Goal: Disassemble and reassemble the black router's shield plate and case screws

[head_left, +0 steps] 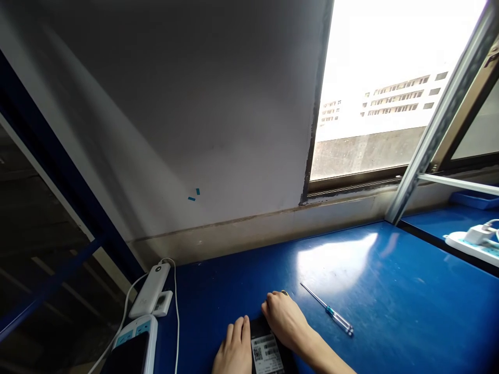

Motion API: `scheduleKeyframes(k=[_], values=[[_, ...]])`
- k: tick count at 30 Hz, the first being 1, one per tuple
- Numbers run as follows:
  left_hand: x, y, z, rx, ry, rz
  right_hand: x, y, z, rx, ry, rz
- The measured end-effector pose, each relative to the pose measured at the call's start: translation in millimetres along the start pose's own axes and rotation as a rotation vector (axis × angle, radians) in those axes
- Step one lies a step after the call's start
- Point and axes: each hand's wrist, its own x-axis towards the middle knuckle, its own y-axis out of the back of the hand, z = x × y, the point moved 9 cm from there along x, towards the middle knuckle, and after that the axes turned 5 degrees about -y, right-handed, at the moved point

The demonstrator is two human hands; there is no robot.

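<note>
A black, flat item with a white label (267, 354) printed with barcodes and a QR code lies on the blue tabletop (234, 285) at the bottom centre. My left hand (234, 347) rests along its left edge, fingers extended and lying flat. My right hand (284, 318) is at its upper right, with the fingers curled; a small yellowish bit shows by the knuckles, and what the fingers hold is hidden. To the right lies a screwdriver (330, 311) with a clear and teal handle, its tip pointing to the upper left.
A white power bank (152, 292) with a cable, a small white plug and a power strip (153, 332) with a dark phone (128, 356) on it are at the left. Another power strip (471, 249) and a blue tray (475, 199) sit beyond the metal post (413, 179).
</note>
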Motion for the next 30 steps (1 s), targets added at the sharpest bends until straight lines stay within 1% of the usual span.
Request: scheduleKeyframes(k=[4, 7, 16, 23, 26, 30], values=[[-3.6, 7.4, 9.0, 0.03, 0.005, -0.03, 0.4, -1.4, -6.6, -0.143, 0.071, -0.066], [-9.0, 10.9, 13.1, 0.05, 0.011, -0.051, -0.3, -0.2, -12.9, -0.209, 0.118, -0.105], [-15.2, 14.6, 17.4, 0.063, 0.009, -0.08, -1.1, 7.9, -20.4, -0.278, 0.161, -0.183], [-15.4, 8.6, 13.1, 0.045, 0.0, -0.081, 0.8, 5.3, -17.7, -0.254, 0.139, -0.227], [-16.4, 9.2, 13.8, 0.035, -0.013, -0.071, 3.5, 4.4, -13.8, -0.223, 0.1, -0.24], [-20.5, 14.1, 17.8, 0.024, -0.048, -0.03, 7.6, 4.0, -4.9, -0.16, 0.01, -0.241]])
